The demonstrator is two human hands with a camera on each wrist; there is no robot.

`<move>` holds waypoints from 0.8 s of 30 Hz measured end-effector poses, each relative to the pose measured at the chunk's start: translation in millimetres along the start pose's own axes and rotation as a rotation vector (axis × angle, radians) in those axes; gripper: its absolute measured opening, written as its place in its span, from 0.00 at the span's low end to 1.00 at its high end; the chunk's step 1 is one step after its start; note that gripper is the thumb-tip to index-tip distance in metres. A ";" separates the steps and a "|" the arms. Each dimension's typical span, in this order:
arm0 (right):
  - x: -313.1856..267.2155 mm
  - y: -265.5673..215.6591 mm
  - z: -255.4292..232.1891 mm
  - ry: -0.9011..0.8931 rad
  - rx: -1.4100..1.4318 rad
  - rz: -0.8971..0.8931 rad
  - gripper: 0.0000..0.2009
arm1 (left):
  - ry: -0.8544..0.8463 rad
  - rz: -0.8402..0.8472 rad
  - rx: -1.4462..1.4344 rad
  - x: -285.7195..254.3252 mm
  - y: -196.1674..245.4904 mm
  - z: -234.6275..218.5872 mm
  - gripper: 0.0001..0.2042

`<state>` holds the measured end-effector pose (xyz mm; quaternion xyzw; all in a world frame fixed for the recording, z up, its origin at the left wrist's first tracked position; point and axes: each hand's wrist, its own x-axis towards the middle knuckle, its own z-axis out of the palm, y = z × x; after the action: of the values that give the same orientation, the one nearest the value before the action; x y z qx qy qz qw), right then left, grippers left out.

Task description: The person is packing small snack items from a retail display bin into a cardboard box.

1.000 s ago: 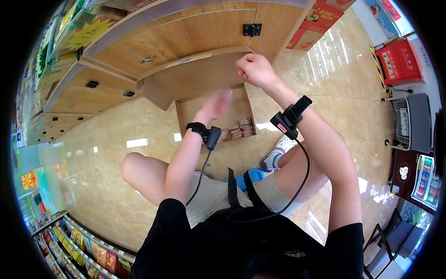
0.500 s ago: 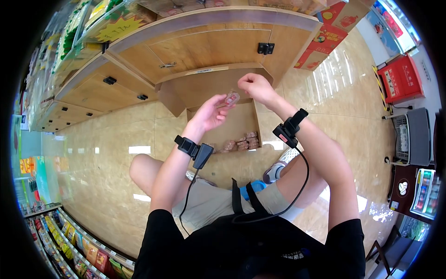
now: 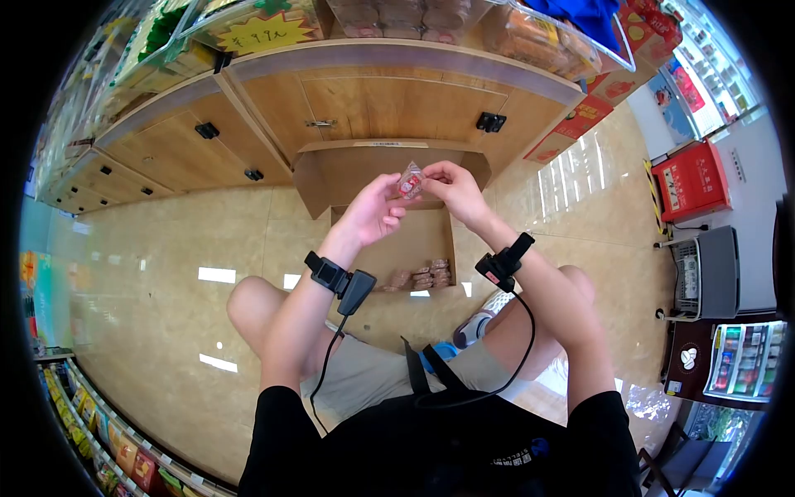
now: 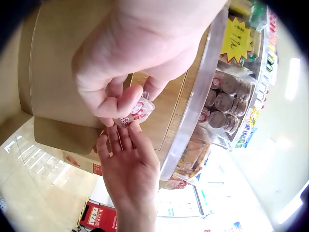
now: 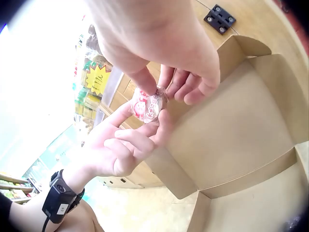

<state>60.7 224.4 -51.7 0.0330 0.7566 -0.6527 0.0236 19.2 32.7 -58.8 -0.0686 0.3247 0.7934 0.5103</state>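
Note:
A small packet in a clear wrapper with red and white print [image 3: 410, 182] is held up between both hands, over the opened cardboard box [image 3: 426, 236]. My left hand [image 3: 370, 214] pinches it from the left between thumb and fingers. From the other side, the thumb and fingertips of my right hand [image 3: 458, 195] grip its edge. Close up in the right wrist view, the packet [image 5: 148, 105] looks round and flat, its wrapper crinkled. Down in the box, several similar packets [image 3: 431, 275] are piled along the near side.
Behind the box's raised lid [image 3: 335, 178] stands a wooden cabinet [image 3: 373, 108] with packaged goods [image 3: 406, 16] on top. Red cartons [image 3: 580, 120] are stacked at its right end. A snack shelf [image 3: 116, 439] is at lower left; a grey cart [image 3: 716, 273] stands far right.
My left hand, blurred at first over the box, has come up with the packet in it. The right hand has moved to the packet and now grips it too.

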 end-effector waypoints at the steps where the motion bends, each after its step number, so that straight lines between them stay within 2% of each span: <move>1: -0.2 -2.7 1.5 0.002 0.030 -0.005 0.11 | -0.003 0.013 0.011 -1.5 0.3 0.4 0.19; 6: -0.4 -16.5 6.6 -0.027 0.162 -0.009 0.11 | -0.008 0.087 0.105 -17.3 7.8 11.7 0.23; 9: -1.2 -23.5 5.9 -0.028 0.222 0.025 0.11 | 0.060 0.158 0.301 -27.3 9.8 20.8 0.26; 13: -7.0 -32.3 -3.5 0.003 0.246 0.059 0.10 | 0.101 0.181 0.361 -30.6 15.0 18.0 0.30; 17: -7.4 -44.6 -17.4 0.052 0.255 0.043 0.09 | 0.124 0.254 0.321 -34.1 24.4 16.0 0.33; 24: -11.0 -120.0 -34.6 0.049 0.169 -0.060 0.10 | 0.117 0.365 0.197 -46.6 38.5 20.1 0.27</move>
<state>62.3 240.9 72.6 0.0283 0.6996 -0.7138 -0.0173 12.7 -1.5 -5.5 -0.0046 0.4369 0.8318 0.3425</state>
